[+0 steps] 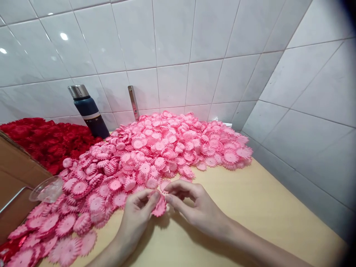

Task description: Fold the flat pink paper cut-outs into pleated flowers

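My left hand (139,207) is closed, its thumb and forefinger pinching a small pink scalloped flower disc (159,208) above the table. Close by on the right, my right hand (191,205) has its thumb and forefinger curled toward the same disc. Whether something thin sits between those right fingertips cannot be made out. Behind both hands spreads a large heap of pink scalloped flower discs (160,146), some flat and some cupped or stacked. Its front edge lies just beyond my fingertips.
A wooden-coloured table (230,215) carries everything. Left stand a cardboard box (19,174), a clear plastic dish (47,190) and a heap of red flower pieces (52,142). A dark blue bottle (90,115) and a metal strip (133,102) are by the tiled wall (172,33).
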The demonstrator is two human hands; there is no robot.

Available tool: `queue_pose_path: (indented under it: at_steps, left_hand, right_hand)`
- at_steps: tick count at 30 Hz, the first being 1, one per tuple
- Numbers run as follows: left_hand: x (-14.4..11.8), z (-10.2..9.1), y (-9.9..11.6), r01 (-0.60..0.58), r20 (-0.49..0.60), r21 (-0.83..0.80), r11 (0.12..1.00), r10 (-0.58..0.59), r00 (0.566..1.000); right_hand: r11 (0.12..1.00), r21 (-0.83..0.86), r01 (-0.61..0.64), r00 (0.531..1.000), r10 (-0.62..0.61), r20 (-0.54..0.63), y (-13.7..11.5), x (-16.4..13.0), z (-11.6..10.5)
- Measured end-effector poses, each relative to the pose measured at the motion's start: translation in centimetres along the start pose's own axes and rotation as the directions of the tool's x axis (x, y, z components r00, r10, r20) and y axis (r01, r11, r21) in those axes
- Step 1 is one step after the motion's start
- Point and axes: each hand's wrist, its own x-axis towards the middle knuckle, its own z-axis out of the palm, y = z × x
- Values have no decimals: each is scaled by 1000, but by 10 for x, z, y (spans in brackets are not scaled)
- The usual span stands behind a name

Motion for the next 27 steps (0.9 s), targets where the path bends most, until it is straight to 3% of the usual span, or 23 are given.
queue_pose_path:
  at_steps: [6, 10, 13, 17, 20, 23, 27]
  left_hand:
    - [-2, 2, -1, -34, 30, 45, 998, 33, 999]
    - [-2, 1, -4, -39, 44, 13, 999, 39, 998]
    - [-2, 3, -4, 15, 61, -20, 1000, -14, 998]
    - [-2, 8, -2, 32, 30, -42, 999, -31, 999]
    - [-2, 9, -2, 90, 28, -107, 990, -88, 996]
    - [-1, 9, -4, 123, 33, -153, 981, -119, 992]
    - [0, 7, -5, 111, 145, -152, 982, -89, 985]
  right_hand:
    - [985, -167, 35, 999, -28, 46, -2, -2, 0]
    - [982, -178, 68, 998, -67, 12, -4, -2, 1]
    - [991, -137, -5, 987, -17, -161, -3, 3, -5]
    - [992, -40, -120, 881, 87, -465, -1, 13, -19]
    - [990, -93, -106, 834, 37, -551, 1, 18, -26]
    - [975, -221, -4, 873, -105, -476, 0, 17, -26]
    - [952, -290, 99, 972, -155, -176, -4, 9, -18]
